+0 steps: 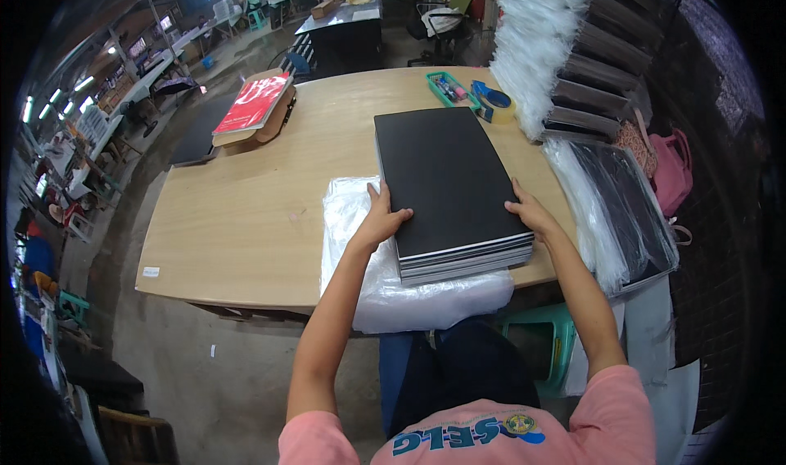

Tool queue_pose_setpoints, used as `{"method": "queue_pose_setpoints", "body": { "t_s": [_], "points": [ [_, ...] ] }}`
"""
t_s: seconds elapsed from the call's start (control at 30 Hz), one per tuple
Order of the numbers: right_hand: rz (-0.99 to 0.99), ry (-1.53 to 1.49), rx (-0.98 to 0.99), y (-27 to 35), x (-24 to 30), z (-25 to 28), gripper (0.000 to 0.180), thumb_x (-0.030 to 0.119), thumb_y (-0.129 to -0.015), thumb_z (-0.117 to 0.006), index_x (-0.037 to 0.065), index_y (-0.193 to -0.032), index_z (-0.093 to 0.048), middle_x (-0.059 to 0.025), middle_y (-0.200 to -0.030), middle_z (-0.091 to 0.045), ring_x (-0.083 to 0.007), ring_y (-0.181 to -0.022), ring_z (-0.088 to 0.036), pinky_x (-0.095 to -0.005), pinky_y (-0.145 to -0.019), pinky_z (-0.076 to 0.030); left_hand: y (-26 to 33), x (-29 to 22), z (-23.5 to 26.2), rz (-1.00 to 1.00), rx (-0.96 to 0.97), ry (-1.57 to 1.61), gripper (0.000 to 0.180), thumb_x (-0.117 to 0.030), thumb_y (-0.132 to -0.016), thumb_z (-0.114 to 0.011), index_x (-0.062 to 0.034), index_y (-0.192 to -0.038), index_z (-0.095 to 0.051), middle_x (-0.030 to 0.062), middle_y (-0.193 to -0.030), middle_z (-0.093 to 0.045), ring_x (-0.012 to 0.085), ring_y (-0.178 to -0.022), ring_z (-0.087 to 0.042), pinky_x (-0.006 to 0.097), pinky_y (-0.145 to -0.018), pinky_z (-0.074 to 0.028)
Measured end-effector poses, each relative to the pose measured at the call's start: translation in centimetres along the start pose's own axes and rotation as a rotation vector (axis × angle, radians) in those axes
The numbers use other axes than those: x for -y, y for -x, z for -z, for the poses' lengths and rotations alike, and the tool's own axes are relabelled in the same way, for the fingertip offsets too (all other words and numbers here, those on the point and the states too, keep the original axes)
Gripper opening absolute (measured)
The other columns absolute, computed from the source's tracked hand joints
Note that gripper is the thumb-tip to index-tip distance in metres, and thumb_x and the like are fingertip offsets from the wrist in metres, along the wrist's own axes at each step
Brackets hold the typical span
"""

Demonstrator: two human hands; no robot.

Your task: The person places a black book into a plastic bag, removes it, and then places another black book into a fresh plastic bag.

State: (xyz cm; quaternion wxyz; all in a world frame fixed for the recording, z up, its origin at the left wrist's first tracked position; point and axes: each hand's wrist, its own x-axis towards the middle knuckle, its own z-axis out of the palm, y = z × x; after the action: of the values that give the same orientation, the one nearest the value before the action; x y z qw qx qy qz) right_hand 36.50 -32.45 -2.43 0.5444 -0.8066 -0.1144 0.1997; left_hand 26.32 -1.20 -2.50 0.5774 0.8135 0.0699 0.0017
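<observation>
A thick stack of black sheets or boards point(446, 178) with pale edges lies in front of me on the wooden table. My left hand point(381, 218) grips its left side, thumb on the top face and fingers along the edge. On the opposite side my right hand point(530, 209) holds the stack the same way. Beneath the stack and to its left spreads clear plastic wrapping point(352, 211), which hangs over the table's front edge. The stack's underside is hidden.
A green basket of small items point(452, 90) and a blue tape dispenser point(493, 101) sit behind the stack. Red-topped papers point(255, 103) lie far left on the table point(229, 211). Plastic-wrapped black packs point(618, 207) are piled at right. A green stool point(557, 342) stands below.
</observation>
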Motion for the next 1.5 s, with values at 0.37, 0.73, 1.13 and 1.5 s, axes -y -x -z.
{"method": "queue_pose_setpoints", "body": {
  "t_s": [0.37, 0.73, 1.13, 1.5],
  "points": [
    [-0.01, 0.144, -0.116, 5.3, -2.9, 2.2, 0.096, 0.034, -0.079, -0.07, 0.003, -0.145, -0.008, -0.028, -0.141, -0.028, -0.0381, -0.123, -0.04, -0.0438, -0.089, -0.046, 13.3, -1.6, -5.1, 0.378, -0.41, 0.742, 0.092, -0.034, -0.084, -0.065, -0.0077, -0.145, 0.0, 0.0277, -0.145, -0.015, 0.0418, -0.132, -0.025, 0.05, -0.106, -0.026],
    [-0.061, -0.115, -0.152, 5.3, -1.0, 3.7, 0.097, 0.057, -0.078, -0.063, 0.008, -0.145, -0.014, -0.0265, -0.136, -0.035, -0.0385, -0.116, -0.047, -0.0435, -0.061, -0.055, 10.2, -7.2, -1.2, 0.497, -0.246, 0.709, 0.109, -0.057, -0.073, -0.068, -0.0091, -0.145, -0.002, 0.0268, -0.142, -0.011, 0.0415, -0.113, -0.04, 0.047, -0.09, -0.042],
    [-0.116, -0.462, 0.189, 2.2, 4.2, 2.9, 0.061, 0.043, -0.082, -0.064, -0.005, -0.118, -0.053, -0.0151, -0.108, -0.061, -0.0207, -0.099, -0.059, -0.0361, -0.082, -0.05, 5.7, -4.6, 0.1, 0.276, -0.05, 0.218, 0.071, -0.059, -0.08, -0.06, 0.0034, -0.113, -0.057, 0.0125, -0.097, -0.063, 0.0197, -0.089, -0.06, 0.033, -0.077, -0.048],
    [0.24, -0.526, 0.208, 17.7, -14.0, -5.8, 0.084, 0.014, -0.071, -0.078, -0.003, -0.136, -0.028, -0.0152, -0.131, -0.043, -0.0237, -0.126, -0.037, -0.0342, -0.106, -0.028, 24.4, 11.3, -10.3, -0.016, -0.142, 0.228, 0.083, -0.01, -0.072, -0.077, -0.0005, -0.138, -0.028, 0.014, -0.133, -0.045, 0.0216, -0.123, -0.042, 0.034, -0.103, -0.033]
  ]
}}
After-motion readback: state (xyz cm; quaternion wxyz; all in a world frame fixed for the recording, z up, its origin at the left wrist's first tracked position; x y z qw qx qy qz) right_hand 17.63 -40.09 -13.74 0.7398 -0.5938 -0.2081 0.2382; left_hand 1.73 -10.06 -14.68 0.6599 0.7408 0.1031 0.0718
